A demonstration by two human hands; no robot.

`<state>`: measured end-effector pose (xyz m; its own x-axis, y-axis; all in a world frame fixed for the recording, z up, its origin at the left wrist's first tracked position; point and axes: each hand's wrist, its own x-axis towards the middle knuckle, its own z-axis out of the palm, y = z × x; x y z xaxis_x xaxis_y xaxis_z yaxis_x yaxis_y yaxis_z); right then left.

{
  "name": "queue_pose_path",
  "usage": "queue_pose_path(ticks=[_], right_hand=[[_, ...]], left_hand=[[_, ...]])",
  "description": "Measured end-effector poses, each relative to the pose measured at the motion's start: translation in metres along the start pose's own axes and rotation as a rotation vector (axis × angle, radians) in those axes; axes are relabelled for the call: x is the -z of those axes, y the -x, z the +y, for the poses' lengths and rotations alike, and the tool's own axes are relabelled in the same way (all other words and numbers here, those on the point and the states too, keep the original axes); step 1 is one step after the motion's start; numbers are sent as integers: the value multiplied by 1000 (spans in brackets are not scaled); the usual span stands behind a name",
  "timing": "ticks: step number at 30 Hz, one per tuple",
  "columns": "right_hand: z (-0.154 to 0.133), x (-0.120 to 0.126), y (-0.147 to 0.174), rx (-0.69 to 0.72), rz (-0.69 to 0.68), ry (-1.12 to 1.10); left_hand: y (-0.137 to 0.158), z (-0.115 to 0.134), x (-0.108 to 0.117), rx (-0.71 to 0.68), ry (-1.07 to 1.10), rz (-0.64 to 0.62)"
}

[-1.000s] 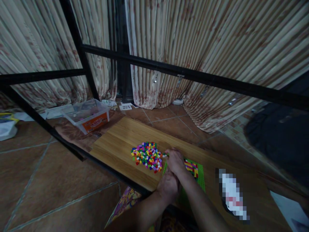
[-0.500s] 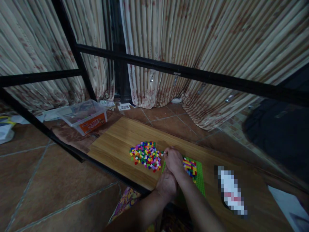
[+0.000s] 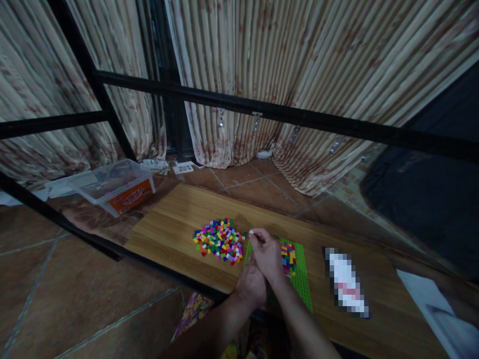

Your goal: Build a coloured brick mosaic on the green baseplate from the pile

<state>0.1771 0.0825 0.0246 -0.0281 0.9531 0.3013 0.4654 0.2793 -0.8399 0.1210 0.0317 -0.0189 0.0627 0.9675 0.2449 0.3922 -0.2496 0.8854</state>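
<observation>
My right hand (image 3: pixel 266 255) is over the left edge of the green baseplate (image 3: pixel 304 279), with thumb and forefinger pinched on a small white brick (image 3: pixel 251 232). Just below and partly behind it, my left hand (image 3: pixel 253 284) is turned palm up near the right wrist; its fingers are mostly hidden. Beside both hands, to the left, lies a loose pile of small multicoloured bricks (image 3: pixel 220 240) on the wooden table. Rows of coloured bricks (image 3: pixel 288 257) are fixed on the baseplate, partly covered by my right hand and forearm.
The wooden table (image 3: pixel 179 214) has a dark metal edge. A pixelated white and red item (image 3: pixel 346 281) lies on its right part, with a pale sheet (image 3: pixel 426 299) farther right. A clear plastic bin (image 3: pixel 129 192) with an orange label stands beyond the left end. A black bar (image 3: pixel 224 99) crosses above.
The view has shifted, so the scene sits slightly farther left. My right hand has lifted and turned a little, showing the white brick at its fingertips. More of my left palm shows.
</observation>
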Motion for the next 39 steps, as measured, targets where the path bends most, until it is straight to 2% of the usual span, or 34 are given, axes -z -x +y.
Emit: queue_pose_path(ticks=[5,8,12,15,20,26,30,35,39], right_hand=[[-4,23,34,-79,63,-114],[-3,46,48,-216,149,-234],[5,79,55,-424,288,-311],[13,95,56,-470,377,-258],[22,100,56,-375,360,-60],[21,92,56,-130,195,263],[18,86,50,16,93,399],[20,81,42,72,11,513],[21,78,39,72,20,605]], left_hand=[[4,2,3,-54,-92,-51],[4,3,3,-60,-235,-77],[2,4,2,-45,-342,-105],[3,3,2,-40,-374,-115],[4,3,2,-41,-378,-112],[3,2,2,-48,-351,-113],[3,2,1,-45,-359,-119],[3,2,1,-35,-351,-121],[3,3,2,-36,-332,-122]])
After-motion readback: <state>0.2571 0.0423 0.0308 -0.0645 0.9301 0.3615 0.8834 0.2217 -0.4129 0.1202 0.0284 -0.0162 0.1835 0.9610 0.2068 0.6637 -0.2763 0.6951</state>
